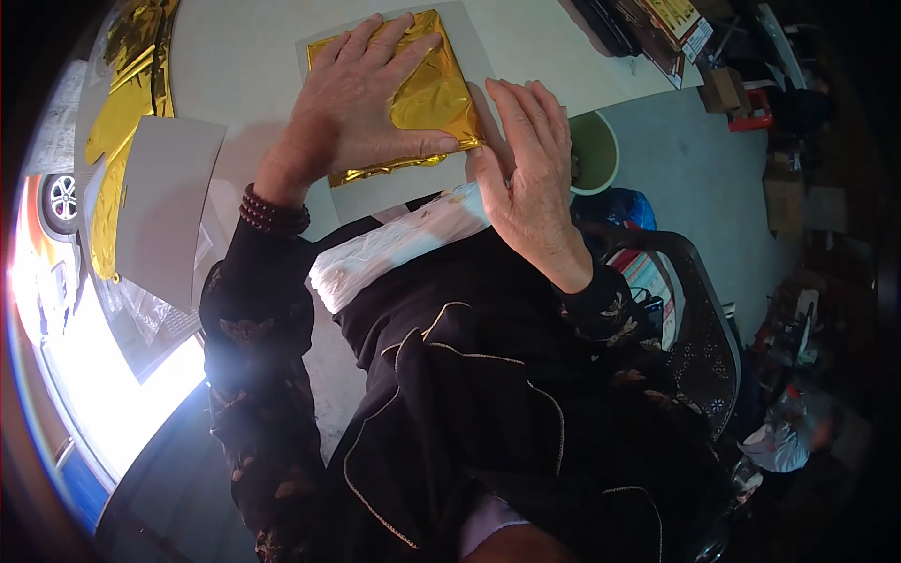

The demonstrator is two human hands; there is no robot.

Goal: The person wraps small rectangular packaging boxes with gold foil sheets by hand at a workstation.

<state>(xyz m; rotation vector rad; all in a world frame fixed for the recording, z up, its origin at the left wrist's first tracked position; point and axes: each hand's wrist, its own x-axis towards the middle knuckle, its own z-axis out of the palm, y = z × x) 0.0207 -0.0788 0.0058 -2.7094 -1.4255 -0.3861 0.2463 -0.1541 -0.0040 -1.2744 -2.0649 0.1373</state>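
A flat rectangular piece covered in shiny gold foil point(436, 94) lies on a grey board point(375, 199) at the table's near edge. My left hand point(361, 108) is laid flat over the foil, fingers spread, its thumb stretched along the near edge toward the right corner. Crinkled foil runs along that near edge. My right hand point(530, 174) stands at the near right corner, its thumb tip right at the foil and its other fingers stretched out beyond the right side. A white, bunched plastic bundle point(404, 249) lies across my lap below the board.
Gold foil sheets point(127, 131) and a grey card point(174, 206) lie on the table point(239, 56) to the left. Dark flat items and printed packs point(671, 23) are at the far right. A green bin point(596, 155) stands beside the table, near a chair point(694, 310).
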